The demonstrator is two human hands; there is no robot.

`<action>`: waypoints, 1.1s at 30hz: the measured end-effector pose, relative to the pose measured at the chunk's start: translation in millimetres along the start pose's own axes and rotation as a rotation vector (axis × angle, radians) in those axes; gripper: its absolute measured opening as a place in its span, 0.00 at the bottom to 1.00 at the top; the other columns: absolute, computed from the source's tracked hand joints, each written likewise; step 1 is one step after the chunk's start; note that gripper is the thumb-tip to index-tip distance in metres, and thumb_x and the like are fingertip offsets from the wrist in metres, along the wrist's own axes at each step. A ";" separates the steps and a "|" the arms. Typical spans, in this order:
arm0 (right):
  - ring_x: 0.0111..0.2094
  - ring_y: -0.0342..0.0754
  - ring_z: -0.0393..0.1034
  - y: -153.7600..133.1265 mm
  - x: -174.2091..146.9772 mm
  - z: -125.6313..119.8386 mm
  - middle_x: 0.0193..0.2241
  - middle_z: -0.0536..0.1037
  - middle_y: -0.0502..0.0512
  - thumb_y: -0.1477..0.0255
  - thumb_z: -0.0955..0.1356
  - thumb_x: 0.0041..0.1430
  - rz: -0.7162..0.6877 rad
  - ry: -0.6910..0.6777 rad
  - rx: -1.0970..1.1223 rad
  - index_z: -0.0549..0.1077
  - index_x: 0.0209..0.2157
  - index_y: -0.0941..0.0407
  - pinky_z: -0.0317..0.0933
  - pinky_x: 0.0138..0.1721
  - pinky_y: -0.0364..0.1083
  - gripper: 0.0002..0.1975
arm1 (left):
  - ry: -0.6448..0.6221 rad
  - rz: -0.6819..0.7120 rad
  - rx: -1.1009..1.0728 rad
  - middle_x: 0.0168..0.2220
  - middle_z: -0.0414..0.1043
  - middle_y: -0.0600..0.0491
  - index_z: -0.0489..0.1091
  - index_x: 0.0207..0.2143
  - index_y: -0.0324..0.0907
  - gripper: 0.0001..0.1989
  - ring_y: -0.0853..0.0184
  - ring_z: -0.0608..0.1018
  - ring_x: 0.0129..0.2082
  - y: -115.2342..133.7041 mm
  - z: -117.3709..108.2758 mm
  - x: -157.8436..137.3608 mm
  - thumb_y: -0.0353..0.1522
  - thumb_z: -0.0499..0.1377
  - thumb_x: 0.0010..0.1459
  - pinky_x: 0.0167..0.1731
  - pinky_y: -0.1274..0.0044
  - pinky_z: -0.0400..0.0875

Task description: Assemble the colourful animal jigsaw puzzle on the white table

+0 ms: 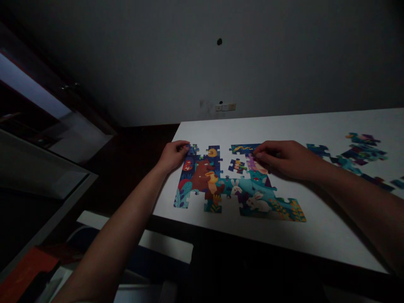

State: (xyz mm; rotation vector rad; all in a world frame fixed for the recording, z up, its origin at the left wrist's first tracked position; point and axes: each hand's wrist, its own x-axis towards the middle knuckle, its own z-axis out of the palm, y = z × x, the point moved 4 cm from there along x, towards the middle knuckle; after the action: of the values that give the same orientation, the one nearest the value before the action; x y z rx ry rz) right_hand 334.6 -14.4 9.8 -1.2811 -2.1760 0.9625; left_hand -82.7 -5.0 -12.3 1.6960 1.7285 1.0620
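Observation:
A partly joined jigsaw puzzle [208, 176] with a brown bear and white rabbits lies flat on the white table [202, 131], with gaps at its top middle and lower edge. My left hand [173, 156] is closed at the top-left corner, its fingertips on a dark blue puzzle piece [193, 148]. On the other side, my right hand [282, 158] pinches at a purple puzzle piece [251, 161] beside the pig picture; the fingers partly hide what they grip. Between the hands, a loose multicoloured puzzle piece [237, 166] lies in the upper gap.
Several loose puzzle pieces [366, 151] are scattered at the table's right, some behind my right forearm. A grey wall with a socket panel [225, 107] stands behind the table. At lower left are an orange box [30, 269] and a white-edged object [167, 245] below the tabletop.

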 end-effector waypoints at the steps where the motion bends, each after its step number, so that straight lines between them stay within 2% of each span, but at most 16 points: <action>1: 0.36 0.59 0.82 0.0 0.2 -0.2 0.36 0.89 0.63 0.49 0.71 0.73 -0.003 0.002 -0.010 0.86 0.48 0.56 0.69 0.43 0.56 0.25 | -0.001 -0.004 -0.004 0.49 0.91 0.42 0.91 0.49 0.41 0.10 0.54 0.88 0.48 1.2 0.2 -0.5 0.32 0.72 0.67 0.57 0.63 0.81; 7: 0.34 0.60 0.82 -2.0 0.3 -0.3 0.33 0.88 0.62 0.45 0.71 0.72 0.015 -0.011 -0.039 0.87 0.47 0.54 0.68 0.41 0.57 0.26 | 0.003 -0.010 0.012 0.51 0.91 0.41 0.90 0.51 0.41 0.11 0.54 0.88 0.47 0.5 0.1 -1.3 0.31 0.72 0.68 0.57 0.62 0.81; 14: 0.39 0.63 0.85 -0.4 -0.1 -1.5 0.40 0.91 0.64 0.45 0.71 0.72 0.005 0.004 -0.075 0.89 0.47 0.53 0.71 0.44 0.58 0.26 | -0.003 0.010 0.020 0.49 0.90 0.42 0.91 0.50 0.42 0.12 0.53 0.87 0.46 -0.9 0.2 -0.9 0.32 0.72 0.66 0.56 0.62 0.81; 21: 0.36 0.62 0.84 5.4 0.4 -0.3 0.37 0.90 0.64 0.44 0.70 0.73 0.021 0.007 -0.084 0.89 0.47 0.53 0.71 0.41 0.58 0.27 | -0.012 -0.001 -0.017 0.46 0.89 0.45 0.90 0.49 0.43 0.11 0.55 0.87 0.47 3.3 -0.8 -3.4 0.31 0.74 0.65 0.57 0.63 0.81; 24: 0.37 0.62 0.84 6.1 0.5 -0.1 0.38 0.91 0.65 0.45 0.70 0.74 0.026 0.009 -0.085 0.89 0.47 0.53 0.71 0.41 0.57 0.26 | -0.017 0.003 -0.017 0.47 0.90 0.44 0.90 0.48 0.43 0.10 0.54 0.87 0.47 4.9 -0.6 -3.7 0.31 0.72 0.66 0.58 0.62 0.81; 29: 0.36 0.61 0.83 3.7 0.2 -0.3 0.37 0.90 0.63 0.45 0.71 0.75 0.008 0.001 -0.073 0.89 0.46 0.52 0.70 0.40 0.57 0.26 | 0.019 -0.006 -0.029 0.48 0.91 0.45 0.89 0.42 0.45 0.08 0.51 0.88 0.52 4.5 0.6 -0.8 0.30 0.67 0.67 0.65 0.60 0.80; 33: 0.36 0.62 0.84 2.1 -0.1 -0.8 0.37 0.91 0.64 0.43 0.71 0.74 -0.001 0.002 -0.062 0.89 0.46 0.52 0.71 0.41 0.57 0.26 | 0.032 -0.034 -0.065 0.46 0.91 0.46 0.89 0.40 0.45 0.11 0.52 0.88 0.51 0.9 1.6 0.8 0.28 0.64 0.67 0.63 0.61 0.80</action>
State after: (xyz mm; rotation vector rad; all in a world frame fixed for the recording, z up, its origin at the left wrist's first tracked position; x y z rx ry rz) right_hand 336.4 -13.5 8.8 -1.3080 -2.2208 0.8995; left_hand -81.0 -4.0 -12.4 1.6131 1.7178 1.1237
